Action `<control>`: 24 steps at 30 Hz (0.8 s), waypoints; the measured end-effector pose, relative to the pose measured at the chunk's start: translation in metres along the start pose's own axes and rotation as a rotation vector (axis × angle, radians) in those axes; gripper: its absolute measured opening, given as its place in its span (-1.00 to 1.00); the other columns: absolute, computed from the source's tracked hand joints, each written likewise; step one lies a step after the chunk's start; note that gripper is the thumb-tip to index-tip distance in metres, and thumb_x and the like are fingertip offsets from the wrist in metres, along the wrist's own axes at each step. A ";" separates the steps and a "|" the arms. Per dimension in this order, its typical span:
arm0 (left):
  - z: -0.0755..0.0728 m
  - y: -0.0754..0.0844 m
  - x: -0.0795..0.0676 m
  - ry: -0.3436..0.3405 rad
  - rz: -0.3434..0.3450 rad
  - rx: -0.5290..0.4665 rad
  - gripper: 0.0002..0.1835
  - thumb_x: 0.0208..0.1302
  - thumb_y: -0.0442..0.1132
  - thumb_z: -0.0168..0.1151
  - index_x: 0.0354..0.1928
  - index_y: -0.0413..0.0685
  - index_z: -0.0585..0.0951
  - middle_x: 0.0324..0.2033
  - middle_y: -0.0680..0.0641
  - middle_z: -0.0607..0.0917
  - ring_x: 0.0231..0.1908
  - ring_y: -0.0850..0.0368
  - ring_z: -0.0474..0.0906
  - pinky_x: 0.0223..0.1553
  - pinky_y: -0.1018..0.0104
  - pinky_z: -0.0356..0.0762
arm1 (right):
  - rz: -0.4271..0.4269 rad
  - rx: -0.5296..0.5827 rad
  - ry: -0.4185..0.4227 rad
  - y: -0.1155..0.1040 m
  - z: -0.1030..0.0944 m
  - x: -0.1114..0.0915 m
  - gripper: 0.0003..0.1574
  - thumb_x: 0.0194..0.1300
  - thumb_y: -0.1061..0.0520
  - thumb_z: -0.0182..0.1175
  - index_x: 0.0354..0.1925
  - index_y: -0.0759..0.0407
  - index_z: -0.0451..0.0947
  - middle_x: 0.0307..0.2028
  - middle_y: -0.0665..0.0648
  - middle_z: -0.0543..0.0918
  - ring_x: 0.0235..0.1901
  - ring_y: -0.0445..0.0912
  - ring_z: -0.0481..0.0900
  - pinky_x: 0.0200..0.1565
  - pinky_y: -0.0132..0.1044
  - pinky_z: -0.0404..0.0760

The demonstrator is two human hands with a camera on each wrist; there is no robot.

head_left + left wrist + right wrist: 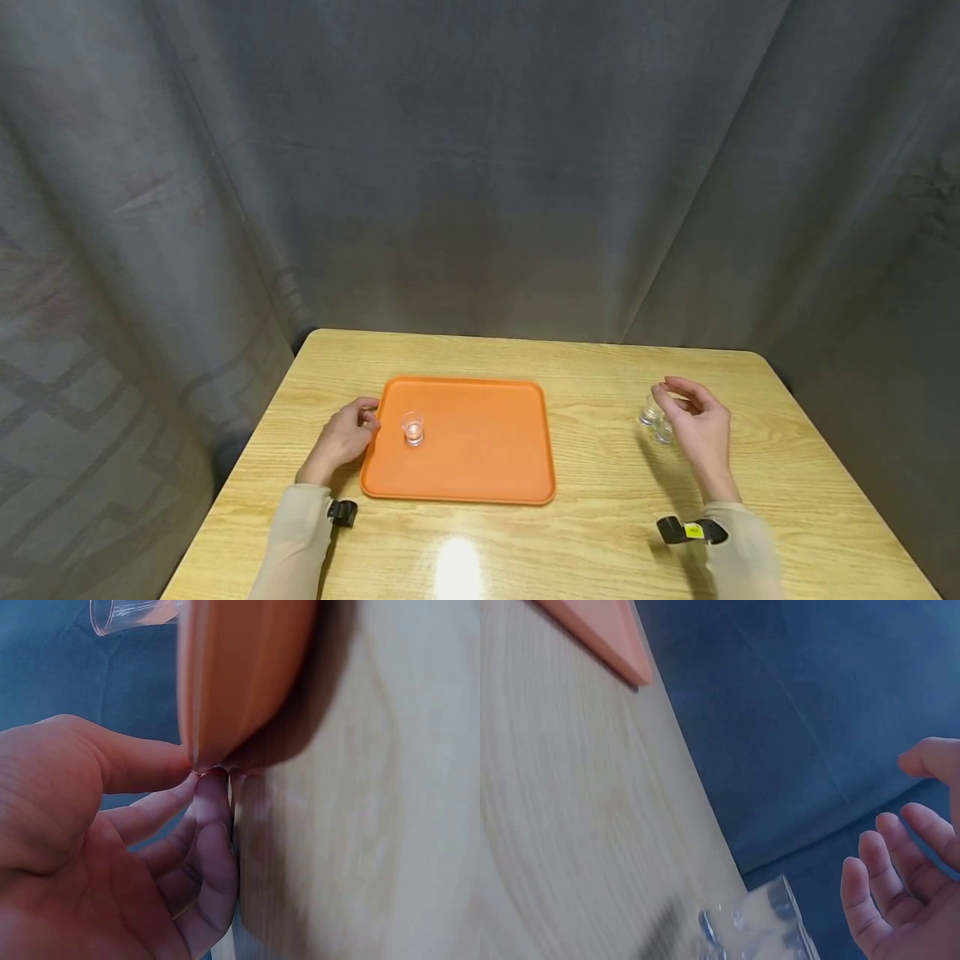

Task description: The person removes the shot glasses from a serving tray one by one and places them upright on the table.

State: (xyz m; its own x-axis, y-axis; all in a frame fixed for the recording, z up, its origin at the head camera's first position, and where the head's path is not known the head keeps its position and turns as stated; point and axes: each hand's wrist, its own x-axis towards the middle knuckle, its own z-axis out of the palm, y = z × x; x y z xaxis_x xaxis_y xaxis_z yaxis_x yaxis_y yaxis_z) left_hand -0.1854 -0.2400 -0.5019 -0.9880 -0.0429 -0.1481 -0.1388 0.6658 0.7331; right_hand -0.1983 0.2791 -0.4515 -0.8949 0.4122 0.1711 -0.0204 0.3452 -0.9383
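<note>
Grey curtain (480, 183) behind, wooden table (600, 542) below, two hands apart.
Head view: my left hand (347, 435) meets the left rim of the orange tray (480, 442), lower centre of the frame; a sharp pull would, I judge, topple the small glass (413, 430) near its left end. That glass stands upright, mouth up; the tray's long axis runs left to right. My right hand (697, 421), lower right, hangs beside clear glasses (649, 412). Left wrist view: I pinch the rim narrowly, thumb against fingertips, at upper centre; a slipping thumb could let it drop. Right wrist view: my fingers curve loosely, thumb well clear, holding nothing; the clear glasses, bottom centre, stand so close together that one careless nudge could knock both.
</note>
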 end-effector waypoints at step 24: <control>0.001 -0.002 0.002 0.004 0.001 0.003 -0.53 0.52 -0.33 0.14 0.41 -0.29 0.50 -0.06 -0.17 0.63 -0.10 -0.02 0.54 0.03 0.02 0.51 | -0.009 0.110 -0.196 -0.029 0.061 -0.009 -0.55 0.39 0.09 0.43 0.17 0.24 0.66 -0.28 -0.39 0.71 -0.32 -0.40 0.67 -0.27 -0.51 0.61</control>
State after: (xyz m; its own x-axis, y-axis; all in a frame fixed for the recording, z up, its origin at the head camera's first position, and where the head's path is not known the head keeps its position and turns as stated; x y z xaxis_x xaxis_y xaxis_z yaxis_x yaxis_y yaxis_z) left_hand -0.1865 -0.2408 -0.5047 -0.9885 -0.0452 -0.1442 -0.1372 0.6684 0.7310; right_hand -0.2170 0.2142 -0.4441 -0.9636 0.2343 0.1284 -0.0678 0.2502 -0.9658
